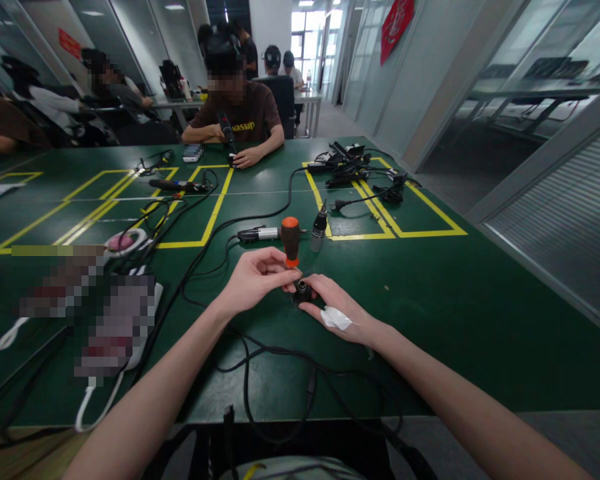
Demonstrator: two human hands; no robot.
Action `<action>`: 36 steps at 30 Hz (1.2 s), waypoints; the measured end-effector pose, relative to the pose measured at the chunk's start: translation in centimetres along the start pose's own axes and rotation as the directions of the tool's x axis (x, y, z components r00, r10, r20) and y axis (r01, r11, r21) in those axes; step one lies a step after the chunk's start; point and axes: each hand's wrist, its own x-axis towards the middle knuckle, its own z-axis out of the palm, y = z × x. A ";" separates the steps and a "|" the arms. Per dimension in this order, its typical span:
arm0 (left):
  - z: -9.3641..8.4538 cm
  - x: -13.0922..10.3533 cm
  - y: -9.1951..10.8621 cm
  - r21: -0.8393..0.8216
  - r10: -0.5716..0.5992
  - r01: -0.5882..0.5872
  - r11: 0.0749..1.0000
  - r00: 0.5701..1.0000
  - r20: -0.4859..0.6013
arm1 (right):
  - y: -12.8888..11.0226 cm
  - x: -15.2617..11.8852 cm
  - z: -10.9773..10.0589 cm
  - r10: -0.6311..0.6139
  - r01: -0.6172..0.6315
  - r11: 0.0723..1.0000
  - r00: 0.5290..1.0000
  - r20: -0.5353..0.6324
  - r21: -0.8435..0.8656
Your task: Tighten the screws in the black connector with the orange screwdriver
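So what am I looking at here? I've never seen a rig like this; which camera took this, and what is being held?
There is no robot: these are a person's bare hands, seen in one picture from a camera worn on their head. The right hand holds a small dark part. The left hand is beside an upright orange-and-dark handle; whether it grips that is unclear. On the green table lie a silver-and-black tool and tangled black cables. Another person sits opposite.
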 end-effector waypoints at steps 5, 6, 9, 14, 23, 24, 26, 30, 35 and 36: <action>-0.1 -0.1 0.2 0.015 -0.001 0.001 1.000 1.000 0.013 | -0.1 0.0 -0.1 0.000 0.000 1.000 1.000 0.009 -0.008; -0.1 -0.1 0.3 0.021 0.007 -0.008 1.000 1.000 0.030 | -0.1 0.0 -0.1 0.002 -0.002 1.000 1.000 0.014 -0.013; -0.2 -0.1 0.4 0.041 0.021 -0.024 0.999 0.997 0.074 | -0.1 0.0 -0.1 0.012 -0.012 1.000 1.000 0.016 -0.020; 0.0 0.0 0.1 0.032 0.017 -0.017 0.999 1.000 0.024 | -0.2 0.0 -0.1 0.012 -0.012 1.000 1.000 0.016 -0.009; -0.1 -0.1 0.2 0.043 0.025 -0.027 0.999 0.999 0.045 | -0.3 0.0 -0.1 0.018 -0.017 1.000 1.000 0.020 -0.022; -0.2 -0.1 0.3 0.046 0.025 -0.027 0.999 0.998 0.058 | -0.3 0.0 -0.1 0.018 -0.018 1.000 1.000 0.018 -0.025; -0.2 -0.1 0.3 0.050 0.019 -0.022 0.999 0.997 0.071 | -0.2 0.0 -0.1 0.013 -0.013 1.000 1.000 0.015 -0.024; 0.0 -0.1 0.1 0.037 0.008 -0.010 0.999 0.998 0.055 | -0.3 0.0 -0.1 0.011 -0.011 1.000 1.000 0.013 -0.013; 0.2 -0.2 0.1 -0.016 -0.014 0.014 1.000 0.999 0.029 | -0.4 0.1 -0.2 0.027 -0.027 1.000 0.999 0.023 -0.009; 0.2 -0.2 0.1 -0.017 -0.009 0.010 1.000 0.999 0.032 | -0.3 0.0 -0.2 0.024 -0.024 1.000 0.999 0.023 -0.010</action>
